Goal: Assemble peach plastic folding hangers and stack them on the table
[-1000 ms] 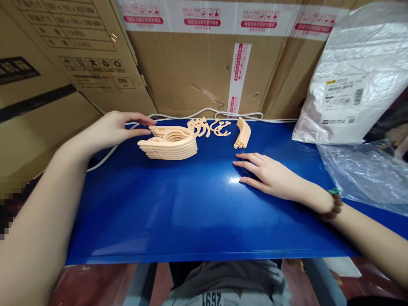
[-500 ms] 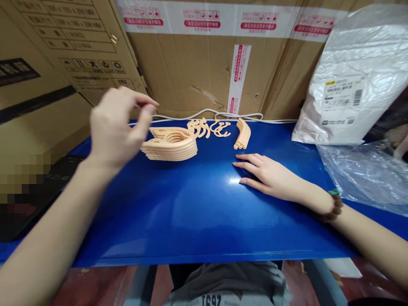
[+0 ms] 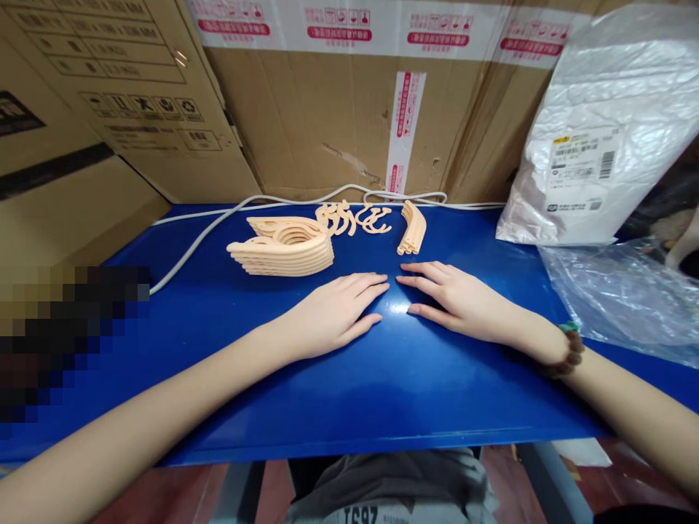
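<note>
On the blue worktop [image 3: 349, 407], the left hand [image 3: 336, 313] and right hand [image 3: 461, 300] lie palm-down, each grip loose and wide. Just beyond sit the peach stack [image 3: 289, 262], curved bars [image 3: 413, 230] and small hooks [image 3: 348, 220], then a white cable [image 3: 349, 187] before a cardboard box [image 3: 328, 109].

Left hand [image 3: 341, 309], right hand [image 3: 451, 298]: palms down, fingers extended, fingertips facing, apart.

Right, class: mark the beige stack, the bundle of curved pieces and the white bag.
Beige stack [image 3: 289, 262]: head view, on its layered near side.
Bundle of curved pieces [image 3: 413, 229]: head view, near its middle.
White bag [image 3: 611, 105]: head view, on its front face.
</note>
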Available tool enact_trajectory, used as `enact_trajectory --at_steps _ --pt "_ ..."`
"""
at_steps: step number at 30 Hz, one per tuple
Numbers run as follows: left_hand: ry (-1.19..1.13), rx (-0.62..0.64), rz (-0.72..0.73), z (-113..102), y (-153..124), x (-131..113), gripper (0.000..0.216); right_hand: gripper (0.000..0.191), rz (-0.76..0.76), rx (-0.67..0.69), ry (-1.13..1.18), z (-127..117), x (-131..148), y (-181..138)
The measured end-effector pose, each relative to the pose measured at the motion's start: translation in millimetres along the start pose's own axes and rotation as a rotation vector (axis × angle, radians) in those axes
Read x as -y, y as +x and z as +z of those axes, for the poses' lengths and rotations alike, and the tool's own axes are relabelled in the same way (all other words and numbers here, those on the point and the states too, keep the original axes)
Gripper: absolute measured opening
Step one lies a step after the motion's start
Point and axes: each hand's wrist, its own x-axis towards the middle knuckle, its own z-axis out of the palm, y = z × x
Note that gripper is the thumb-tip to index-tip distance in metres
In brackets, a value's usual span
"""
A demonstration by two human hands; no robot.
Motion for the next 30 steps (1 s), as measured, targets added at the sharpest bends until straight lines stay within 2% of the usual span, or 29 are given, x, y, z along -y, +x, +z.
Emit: enact_trajectory --at_steps 4,6,8,11,16,18,21,25,30 --pt "-0.008 0.01 0.008 -3.5 0.0 -0.2 0.049 0.044 0.044 -0.042 0.099 -3.9 -5.1 4.7" --pt "-0.019 0.002 0.021 -3.9 0.2 0.3 0.048 0.038 0.134 -0.12 0.107 -7.2 -13.2 11.4" --pt "-0.029 -0.006 0.03 -3.9 0.3 1.3 0.047 0.037 0.285 -0.188 0.048 -11.3 -25.0 21.7" --pt "-0.036 0.0 0.03 -3.6 0.2 2.6 0.047 0.05 0.549 -0.162 -0.007 -17.2 -45.8 42.8" --pt "-0.049 0.002 0.031 -3.7 0.2 2.8 0.046 0.085 0.822 -0.143 -0.009 -19.2 -72.0 80.2" --pt "-0.056 0.0 0.031 -3.9 0.2 2.7 0.046 0.086 0.846 -0.105 0.025 -18.1 -77.6 90.0" --pt "-0.06 -0.006 0.033 -3.9 0.1 2.8 0.046 0.073 0.845 -0.064 0.094 -17.0 -82.8 96.6" --pt "-0.053 -0.006 0.034 -3.4 0.2 3.2 0.047 0.053 0.843 -0.093 0.138 -15.0 -88.1 95.9" --pt "-0.044 0.001 0.036 -3.3 0.5 3.4 0.048 0.047 0.842 -0.15 0.161 -9.1 -98.3 93.1"
